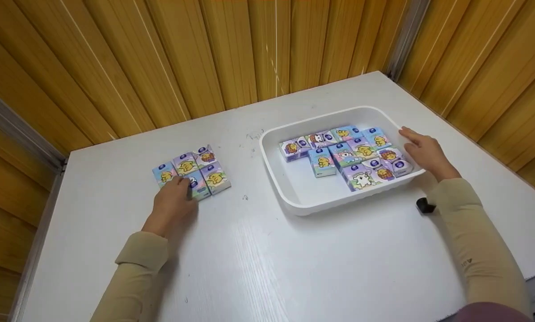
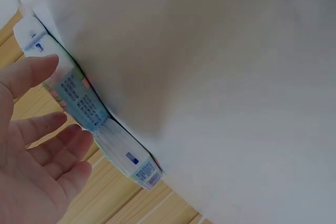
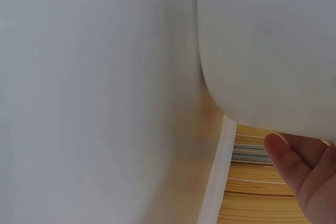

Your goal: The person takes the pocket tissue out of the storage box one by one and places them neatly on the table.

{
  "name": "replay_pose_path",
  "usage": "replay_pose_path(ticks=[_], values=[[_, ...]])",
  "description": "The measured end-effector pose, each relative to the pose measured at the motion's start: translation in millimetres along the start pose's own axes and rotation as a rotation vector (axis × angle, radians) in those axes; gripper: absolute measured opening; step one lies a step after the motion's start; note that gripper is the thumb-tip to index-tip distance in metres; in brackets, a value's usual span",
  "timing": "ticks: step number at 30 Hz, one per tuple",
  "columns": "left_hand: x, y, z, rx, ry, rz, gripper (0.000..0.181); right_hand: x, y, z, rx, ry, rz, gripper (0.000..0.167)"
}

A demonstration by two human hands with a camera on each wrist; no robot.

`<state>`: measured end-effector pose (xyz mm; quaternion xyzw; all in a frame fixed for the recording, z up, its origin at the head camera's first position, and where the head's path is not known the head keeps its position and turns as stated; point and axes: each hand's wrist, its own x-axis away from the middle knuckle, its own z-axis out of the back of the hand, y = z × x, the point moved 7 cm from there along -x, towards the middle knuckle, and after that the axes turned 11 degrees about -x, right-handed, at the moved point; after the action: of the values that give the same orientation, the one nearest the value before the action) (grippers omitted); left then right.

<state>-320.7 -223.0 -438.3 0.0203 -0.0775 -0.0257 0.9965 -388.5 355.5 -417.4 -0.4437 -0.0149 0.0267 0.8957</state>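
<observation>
In the head view, a white tabletop [image 1: 258, 259] is seen from above, bordered along its back and right edges by wood-patterned panels [image 1: 231, 53]. In the left half, toward the back-left corner, small printed packs [image 1: 214, 179] in blue, purple and white are set side by side in a tight block. The block's near-left part is covered by the left hand [image 1: 172, 201], which is reached forward from a beige sleeve. Nearer the back-right corner, a white tray [image 1: 294, 208] is placed, and more packs of the same kind [image 1: 362, 179] are laid inside, mostly toward its back and right sides; part of the floor at its near-left corner is left bare. At the tray's right end, the rim is touched by the right hand [image 1: 428, 154]. By the right wrist, a small black object [image 1: 425, 205] is seen. In the left wrist view, the thumb is held well apart from the loosely bent, slightly spread fingers, beside the packs' printed sides; whether they are touched cannot be told. In the right wrist view, the tray's outer wall is shown close up, with the right hand's visible fingers nearly straight and close together at its end.
</observation>
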Motion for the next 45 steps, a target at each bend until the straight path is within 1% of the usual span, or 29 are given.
replay_pose_path(ticks=[2, 4, 6, 8, 12, 15, 17, 19, 20, 22, 24, 27, 30, 32, 37, 40, 45], values=[[-0.6, 2.9, 3.7, 0.000, 0.014, -0.006, 0.065, 0.4, -0.6, 0.4, -0.006, 0.004, 0.008, 0.046], [-1.7, 7.7, 8.1, 0.003, 0.034, -0.013, 0.065, 0.7, 0.0, 0.4, -0.008, 0.003, -0.001, 0.046], [-2.4, 15.0, 13.9, 0.014, 0.070, -0.022, 0.063, 0.9, 0.9, 0.6, -0.009, 0.002, -0.011, 0.046], [-2.3, 25.0, 20.9, 0.024, 0.122, -0.042, 0.060, 0.9, 1.5, 0.7, -0.009, 0.000, -0.017, 0.046], [-1.2, 52.1, 36.1, 0.053, 0.241, -0.095, 0.057, 0.4, 2.1, 0.4, -0.008, -0.007, -0.026, 0.047], [-1.3, 76.4, 46.2, 0.067, 0.327, -0.154, 0.056, 0.2, 2.1, 0.7, -0.009, -0.007, -0.032, 0.047], [-1.8, 93.1, 50.9, 0.080, 0.362, -0.196, 0.055, 0.2, 1.9, 1.2, -0.007, -0.007, -0.035, 0.047], [-3.0, 109.5, 53.9, 0.106, 0.376, -0.228, 0.055, 0.1, 1.9, 1.5, -0.004, -0.009, -0.039, 0.047], [-3.9, 117.5, 54.8, 0.126, 0.373, -0.239, 0.056, -0.1, 1.9, 1.4, -0.003, -0.012, -0.042, 0.047], [-6.8, 137.4, 55.4, 0.176, 0.342, -0.281, 0.057, -0.3, 2.7, 1.1, -0.004, -0.018, -0.052, 0.047], [-10.4, 157.6, 55.5, 0.207, 0.312, -0.321, 0.059, -0.4, 3.3, 1.1, -0.004, -0.020, -0.058, 0.047], [-15.3, 187.3, 54.1, 0.208, 0.282, -0.403, 0.060, 0.0, 3.3, 1.3, -0.007, -0.016, -0.053, 0.047], [-21.1, 206.0, 48.8, 0.187, 0.250, -0.439, 0.063, 0.3, 2.8, 1.2, -0.014, -0.014, -0.046, 0.047], [-25.6, 215.0, 43.1, 0.192, 0.211, -0.450, 0.064, 0.3, 2.5, 0.8, -0.020, -0.014, -0.044, 0.047], [-36.6, 230.3, 28.8, 0.187, 0.098, -0.436, 0.068, 0.7, 3.2, 0.1, -0.031, -0.017, -0.059, 0.047], [-42.0, 237.6, 24.9, 0.152, 0.057, -0.425, 0.069, 0.5, 2.9, 0.0, -0.030, -0.014, -0.056, 0.046], [-51.1, 247.3, 22.9, 0.092, 0.027, -0.421, 0.071, -0.5, 3.9, -0.6, -0.033, -0.012, -0.057, 0.046]])
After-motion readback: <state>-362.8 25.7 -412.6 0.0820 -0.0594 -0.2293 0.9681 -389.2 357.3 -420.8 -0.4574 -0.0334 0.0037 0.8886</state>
